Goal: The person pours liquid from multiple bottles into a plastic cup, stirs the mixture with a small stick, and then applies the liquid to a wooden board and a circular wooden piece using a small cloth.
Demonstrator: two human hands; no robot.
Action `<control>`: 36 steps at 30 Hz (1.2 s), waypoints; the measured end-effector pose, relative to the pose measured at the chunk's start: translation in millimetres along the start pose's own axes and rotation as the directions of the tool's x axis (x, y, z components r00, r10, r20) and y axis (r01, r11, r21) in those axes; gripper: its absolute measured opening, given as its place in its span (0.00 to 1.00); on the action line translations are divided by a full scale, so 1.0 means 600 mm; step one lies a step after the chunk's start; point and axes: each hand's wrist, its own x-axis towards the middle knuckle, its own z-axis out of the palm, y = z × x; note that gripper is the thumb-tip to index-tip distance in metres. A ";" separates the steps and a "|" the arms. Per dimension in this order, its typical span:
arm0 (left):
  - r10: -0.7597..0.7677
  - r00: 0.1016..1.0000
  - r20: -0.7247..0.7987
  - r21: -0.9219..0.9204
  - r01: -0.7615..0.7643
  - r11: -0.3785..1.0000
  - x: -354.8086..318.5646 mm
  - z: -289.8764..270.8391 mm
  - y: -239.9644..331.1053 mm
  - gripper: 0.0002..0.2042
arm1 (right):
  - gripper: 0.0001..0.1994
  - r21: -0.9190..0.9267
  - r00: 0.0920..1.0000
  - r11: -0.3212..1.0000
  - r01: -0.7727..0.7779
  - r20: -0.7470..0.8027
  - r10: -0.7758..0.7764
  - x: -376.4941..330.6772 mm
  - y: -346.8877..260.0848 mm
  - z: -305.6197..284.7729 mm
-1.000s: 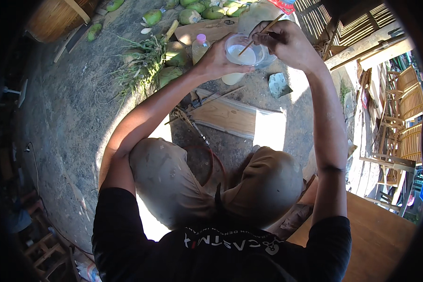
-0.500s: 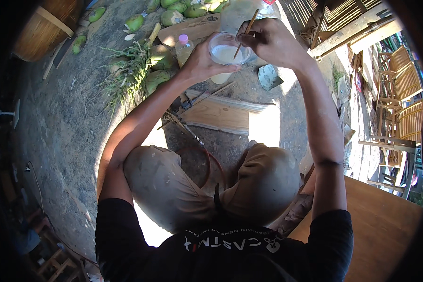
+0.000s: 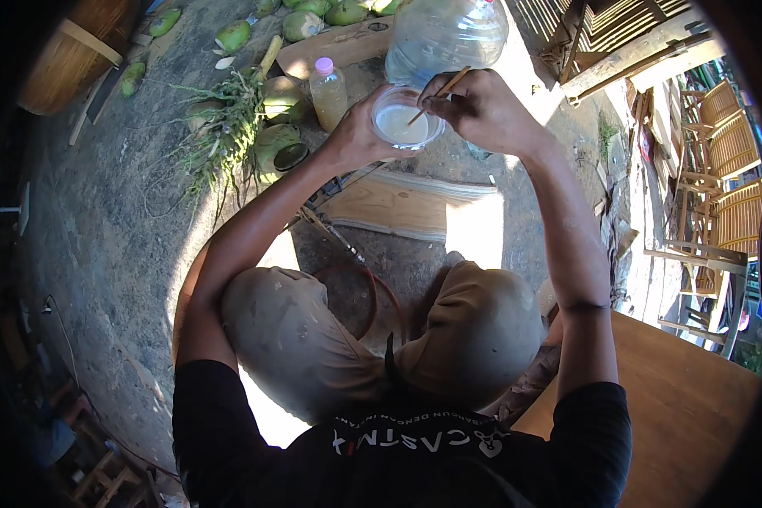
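A clear plastic cup (image 3: 405,127) with pale, milky liquid in it is held up in front of me. My left hand (image 3: 361,135) wraps round its left side and underside. Between the closed fingers of my right hand (image 3: 481,110) is a thin wooden stick (image 3: 445,91), its lower end dipping into the cup at a slant. Just left of the cup stands a bottle (image 3: 328,95) with a pink cap and yellowish liquid. Behind my right hand sits a large clear water jug (image 3: 445,41).
On the ground lie a wooden plank (image 3: 389,203), a metal-ended tool with a red hose (image 3: 372,292), and leafy stalks (image 3: 229,135). Green coconuts (image 3: 302,25) cluster at the far side. A wooden panel (image 3: 652,406) is at my right; bamboo chairs (image 3: 732,203) stand beyond.
Both hands and the cup have come slightly nearer to me. The stick now leans more to the right. More of the water jug shows.
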 end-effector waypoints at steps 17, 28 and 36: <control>-0.128 0.992 0.022 -0.029 0.128 0.991 -0.085 0.102 -0.159 0.47 | 0.11 0.996 0.374 0.084 -0.019 -0.071 0.925 -0.471 0.205 0.126; -0.137 0.988 0.066 0.086 0.131 0.988 0.062 0.173 -0.138 0.50 | 0.16 0.832 0.160 0.044 -0.553 0.055 0.986 -0.501 0.360 0.312; -0.164 0.986 -0.001 0.095 0.163 0.982 0.096 0.269 -0.172 0.50 | 0.26 0.337 0.038 0.134 -0.932 -0.276 0.960 -0.514 0.363 0.320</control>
